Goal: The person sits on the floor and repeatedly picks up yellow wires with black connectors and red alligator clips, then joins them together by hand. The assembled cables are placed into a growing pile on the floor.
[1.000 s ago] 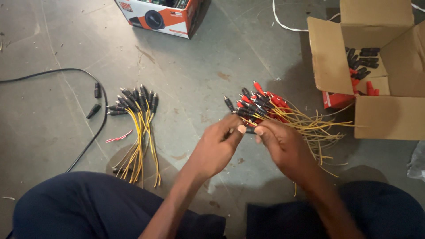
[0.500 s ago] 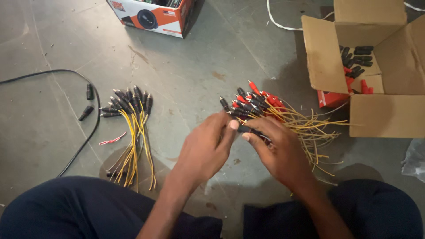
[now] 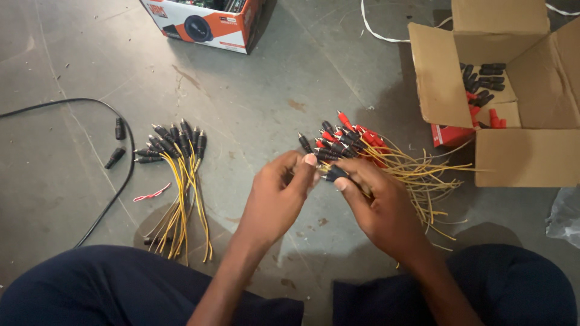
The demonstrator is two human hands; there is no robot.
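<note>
The right hand [image 3: 386, 208] pinches a black plug [image 3: 336, 174]; the left hand [image 3: 279, 196] closes fingertips on it too. Just behind the plug lies a loose cable pile [image 3: 374, 151], a bundle [image 3: 178, 175] well left.

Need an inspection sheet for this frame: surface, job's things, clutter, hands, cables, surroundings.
Surface: grey concrete floor, stained, scuffed.
Job's things: loose pile of red and black plugs on yellow leads; a sorted bundle of black plugs on yellow leads lies apart, to the left.
Clutter: two loose black plugs; red-white twist tie.
Grippers: left hand and right hand pinch one black plug between them.
Cables: black cable; white cable.
Surroundings: open cardboard box of plugs; printed orange-white carton.
</note>
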